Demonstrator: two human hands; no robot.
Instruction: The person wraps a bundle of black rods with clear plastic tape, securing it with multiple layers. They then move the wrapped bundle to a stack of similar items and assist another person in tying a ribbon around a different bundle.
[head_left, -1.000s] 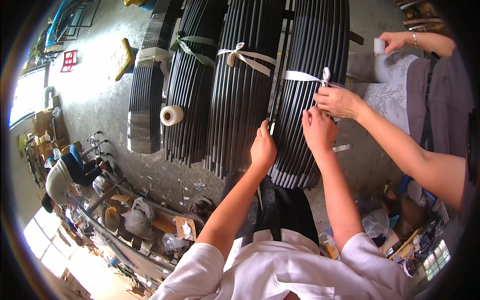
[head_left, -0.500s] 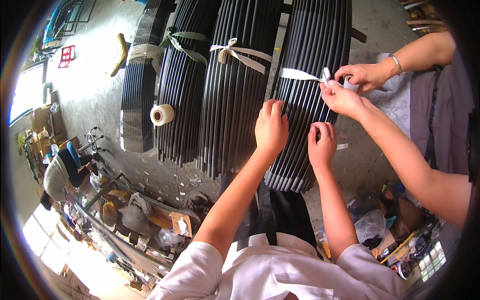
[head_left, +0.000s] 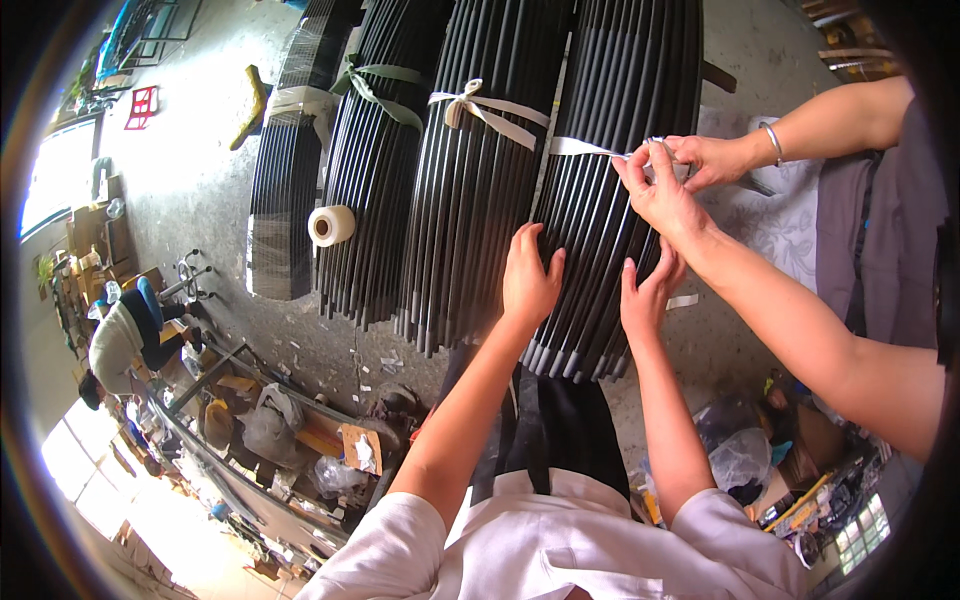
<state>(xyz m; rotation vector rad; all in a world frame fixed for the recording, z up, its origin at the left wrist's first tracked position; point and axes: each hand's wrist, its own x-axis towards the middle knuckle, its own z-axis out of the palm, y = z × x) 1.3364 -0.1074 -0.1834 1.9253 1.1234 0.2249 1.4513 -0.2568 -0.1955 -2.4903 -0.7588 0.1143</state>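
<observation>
A bundle of thin black rods (head_left: 577,235) lies lengthwise before me. My left hand (head_left: 532,277) rests along the bundle's left edge, its thumb apart from the fingers. At the right edge is my right hand (head_left: 648,293), also open, with thumb and fingers spread against the rods. Above my hands, a white cloth strip (head_left: 580,147) runs across the bundle. A co-worker's two hands, the nearer hand (head_left: 665,195) and the braceleted hand (head_left: 712,160), pinch that strip's end at the right side; their fingers partly hide the knot.
To the left lie more rod bundles, one tied with a white strip (head_left: 492,112), one with a green strip (head_left: 385,97), and one in clear film (head_left: 280,230). A roll of film (head_left: 331,226) sits on the rods. Another person (head_left: 125,340) bends at far left, beyond cluttered shelving (head_left: 250,440).
My curled fingers have loosened and spread along the bundle's sides. The co-worker's hands have shifted slightly left and drawn closer together over the knot; the white loop no longer shows clearly.
</observation>
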